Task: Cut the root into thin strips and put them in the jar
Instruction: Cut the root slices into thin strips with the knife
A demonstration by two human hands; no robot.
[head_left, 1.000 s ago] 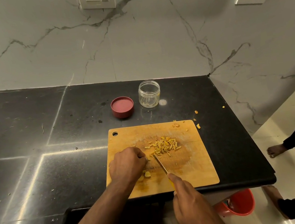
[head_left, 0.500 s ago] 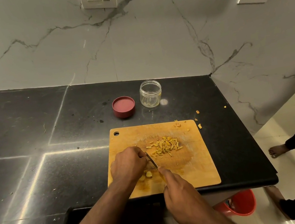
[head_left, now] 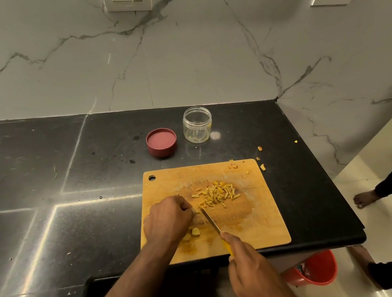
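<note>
Head view: on the cutting board [head_left: 255, 229] at the bench's front right corner, the left hand [head_left: 166, 220] has its fingers curled down on the root [head_left: 196, 211], while the right hand [head_left: 251, 266] grips the knife [head_left: 211, 221]. Slice close and even, knuckles ahead of the blade. Cut strips [head_left: 217, 195] lie mid-board; the open jar [head_left: 197, 124] and red lid [head_left: 161, 142] stand behind, nothing between.

strips [head_left: 217, 195]: yellow pile, mid-board | root chunks [head_left: 195, 231]: near edge (small) | jar [head_left: 197, 124]: upright, open, empty

Lid [head_left: 161, 142] flanks jar [head_left: 197, 124] (mouth uncovered)
</note>
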